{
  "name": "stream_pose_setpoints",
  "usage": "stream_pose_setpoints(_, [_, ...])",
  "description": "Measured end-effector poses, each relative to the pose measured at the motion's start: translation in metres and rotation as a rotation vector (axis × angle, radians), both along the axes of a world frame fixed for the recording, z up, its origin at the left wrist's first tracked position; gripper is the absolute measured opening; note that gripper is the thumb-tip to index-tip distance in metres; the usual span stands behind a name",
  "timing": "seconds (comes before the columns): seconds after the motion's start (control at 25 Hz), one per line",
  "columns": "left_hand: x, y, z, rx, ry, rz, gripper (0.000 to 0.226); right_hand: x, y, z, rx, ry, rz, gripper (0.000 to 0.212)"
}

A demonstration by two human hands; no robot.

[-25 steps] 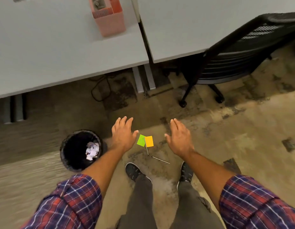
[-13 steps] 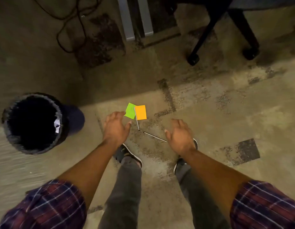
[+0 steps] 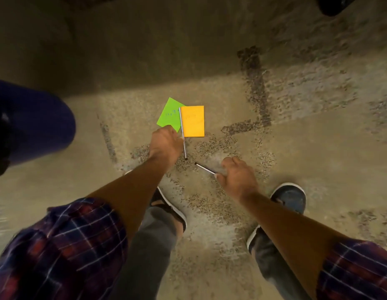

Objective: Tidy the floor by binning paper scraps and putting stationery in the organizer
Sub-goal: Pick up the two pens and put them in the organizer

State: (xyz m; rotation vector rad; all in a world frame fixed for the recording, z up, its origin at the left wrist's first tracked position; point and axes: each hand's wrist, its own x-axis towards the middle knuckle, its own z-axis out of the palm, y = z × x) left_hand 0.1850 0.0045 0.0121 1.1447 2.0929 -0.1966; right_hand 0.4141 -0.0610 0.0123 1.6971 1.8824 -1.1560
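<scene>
Where speckled carpet (image 3: 231, 213) roughens: two thin pens (image 3: 182, 131), square green note (image 3: 169, 115).

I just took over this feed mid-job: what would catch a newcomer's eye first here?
Two bright sticky notes on the carpet: a green note partly under an orange note. A thin pen lies along the orange note's left edge, beside the left hand. The right hand is at the end of a second pen.

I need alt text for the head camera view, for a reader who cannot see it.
Seen from above, a person's left hand reaches a green note and an orange note on the carpet, while the right hand touches the end of a thin pen. A second pen lies across the notes.
</scene>
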Motion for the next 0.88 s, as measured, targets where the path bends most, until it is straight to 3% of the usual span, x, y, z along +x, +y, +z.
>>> stream_pose_setpoints(0.12, [0.009, 0.009, -0.041, -0.06, 0.115, -0.163, 0.04, -0.012, -0.006, -0.033, 0.036, 0.011, 0.092, 0.036])
stream_pose_setpoints(0.24, [0.009, 0.007, -0.056, -0.113, 0.138, -0.203, 0.041, -0.021, -0.01, -0.044, 0.094, 0.001, 0.148, 0.025])
stream_pose_setpoints(0.36, [0.001, 0.002, -0.051, -0.055, -0.007, 0.069, 0.025, -0.023, -0.006, -0.039, 0.08, -0.015, 0.184, 0.025])
stream_pose_setpoints(0.48, [-0.009, -0.003, -0.026, -0.021, -0.113, 0.293, 0.008, -0.025, 0.007, -0.02, -0.006, 0.019, 0.073, 0.014])
stream_pose_setpoints(0.6, [-0.013, -0.007, 0.009, -0.058, -0.347, 0.546, 0.025, -0.031, 0.023, 0.014, 0.001, 0.08, -0.108, 0.007])
stream_pose_setpoints(0.76, [-0.013, -0.006, 0.078, -0.083, -0.58, 0.743, 0.012, -0.044, 0.055, 0.084, 0.095, 0.23, -0.287, 0.039])
stream_pose_setpoints(0.88, [-0.011, -0.005, 0.141, -0.058, -0.697, 0.846, 0.017, -0.055, 0.079, 0.145, 0.18, 0.296, -0.349, 0.022])
